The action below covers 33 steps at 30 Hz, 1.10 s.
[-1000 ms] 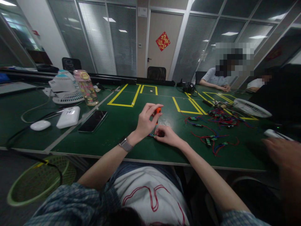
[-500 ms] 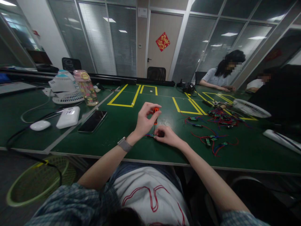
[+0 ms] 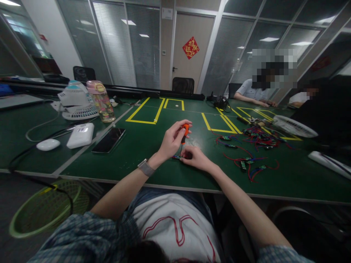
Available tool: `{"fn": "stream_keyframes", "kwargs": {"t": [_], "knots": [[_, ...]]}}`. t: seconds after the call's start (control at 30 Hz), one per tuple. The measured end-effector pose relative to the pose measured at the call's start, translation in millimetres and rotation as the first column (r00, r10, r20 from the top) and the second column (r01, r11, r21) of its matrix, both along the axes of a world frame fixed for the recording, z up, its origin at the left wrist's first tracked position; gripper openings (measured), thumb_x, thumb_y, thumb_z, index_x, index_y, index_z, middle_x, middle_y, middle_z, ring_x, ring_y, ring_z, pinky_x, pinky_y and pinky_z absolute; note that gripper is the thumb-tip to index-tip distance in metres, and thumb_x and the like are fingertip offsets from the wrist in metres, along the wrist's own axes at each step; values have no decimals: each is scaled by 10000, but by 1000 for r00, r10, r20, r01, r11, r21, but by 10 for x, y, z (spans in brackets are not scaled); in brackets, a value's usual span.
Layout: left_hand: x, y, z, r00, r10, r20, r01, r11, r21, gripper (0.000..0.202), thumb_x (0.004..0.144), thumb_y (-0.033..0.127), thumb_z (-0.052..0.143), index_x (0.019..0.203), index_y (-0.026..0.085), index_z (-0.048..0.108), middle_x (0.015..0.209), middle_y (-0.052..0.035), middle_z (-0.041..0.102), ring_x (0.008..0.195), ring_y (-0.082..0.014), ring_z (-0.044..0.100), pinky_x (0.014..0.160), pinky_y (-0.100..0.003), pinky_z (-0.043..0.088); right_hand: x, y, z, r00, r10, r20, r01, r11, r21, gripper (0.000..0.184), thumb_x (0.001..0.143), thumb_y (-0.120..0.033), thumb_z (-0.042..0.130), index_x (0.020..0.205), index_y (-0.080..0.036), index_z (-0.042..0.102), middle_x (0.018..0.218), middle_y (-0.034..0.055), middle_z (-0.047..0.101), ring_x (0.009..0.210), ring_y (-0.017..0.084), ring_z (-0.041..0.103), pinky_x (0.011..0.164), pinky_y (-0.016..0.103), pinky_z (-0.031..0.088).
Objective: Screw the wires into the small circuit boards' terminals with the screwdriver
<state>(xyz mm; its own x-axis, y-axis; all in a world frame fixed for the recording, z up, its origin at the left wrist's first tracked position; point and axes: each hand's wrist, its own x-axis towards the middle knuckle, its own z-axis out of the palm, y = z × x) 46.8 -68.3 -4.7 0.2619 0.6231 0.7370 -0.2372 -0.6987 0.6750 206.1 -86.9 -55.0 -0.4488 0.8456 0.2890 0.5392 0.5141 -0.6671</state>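
My left hand (image 3: 173, 139) is closed around the orange and black handle of a screwdriver (image 3: 185, 129). Its thin shaft points down to a small circuit board (image 3: 176, 157) with wires, lying on the green table (image 3: 142, 149). The screwdriver leans, its top tipped to the right. Low beside the shaft, my right hand (image 3: 197, 159) rests on the table with its fingertips pinched at the board's right end. Those fingers hide part of the board, and the exact contact of the tip is too small to make out.
Several wired circuit boards (image 3: 243, 165) and a tangled heap of them (image 3: 259, 134) lie to the right. A phone (image 3: 109, 140), a white power bank (image 3: 80, 135), a bottle (image 3: 101, 102) and a fan (image 3: 74, 100) stand left. A co-worker (image 3: 248, 91) sits at the far right.
The screwdriver's handle has tipped to the right, and my left hand's fingers have shifted slightly right around it. My right hand stays at the board.
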Motion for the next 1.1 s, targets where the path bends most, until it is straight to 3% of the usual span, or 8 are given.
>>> {"fn": "stream_keyframes", "kwargs": {"t": [0.17,0.37,0.67,0.93,1.1], "knots": [[-7,1,-2,986,163,-30,-160,984,75,184,924,233,581,1098,211,635,995,-47,566,805,-114,605,649,-211,541,0,4,-4,1000,2,2,-2,1000,-15,66,738,-128,662,793,-155,637,693,-18,567,582,99,484,573,224,414],[-29,22,-1,944,329,-27,-318,927,198,139,848,225,700,978,216,650,936,-12,521,840,-121,548,713,-233,501,-7,2,2,1000,-1,2,1,1000,-14,82,731,-106,662,791,-157,637,702,-17,573,597,103,508,577,224,413],[-40,11,-14,966,257,-27,-251,959,131,221,992,274,455,1126,220,621,1036,-63,588,810,-123,595,655,-232,530,4,10,-29,1000,-4,-7,4,1000,5,73,744,-122,671,807,-154,651,720,-10,578,607,102,499,584,223,417],[-46,26,33,892,451,3,-434,856,281,45,884,203,648,926,199,661,894,-18,526,838,-134,534,745,-263,474,6,12,-24,1000,-3,0,3,1000,2,76,742,-127,672,813,-151,654,716,-11,572,602,104,508,575,225,410],[-60,9,19,929,365,-61,-336,902,271,232,965,215,488,1144,226,635,1009,-48,560,891,-142,574,792,-285,509,4,10,-28,1000,-3,-13,3,1000,-4,76,747,-138,666,820,-150,651,715,-11,569,597,106,502,574,230,410]]}}
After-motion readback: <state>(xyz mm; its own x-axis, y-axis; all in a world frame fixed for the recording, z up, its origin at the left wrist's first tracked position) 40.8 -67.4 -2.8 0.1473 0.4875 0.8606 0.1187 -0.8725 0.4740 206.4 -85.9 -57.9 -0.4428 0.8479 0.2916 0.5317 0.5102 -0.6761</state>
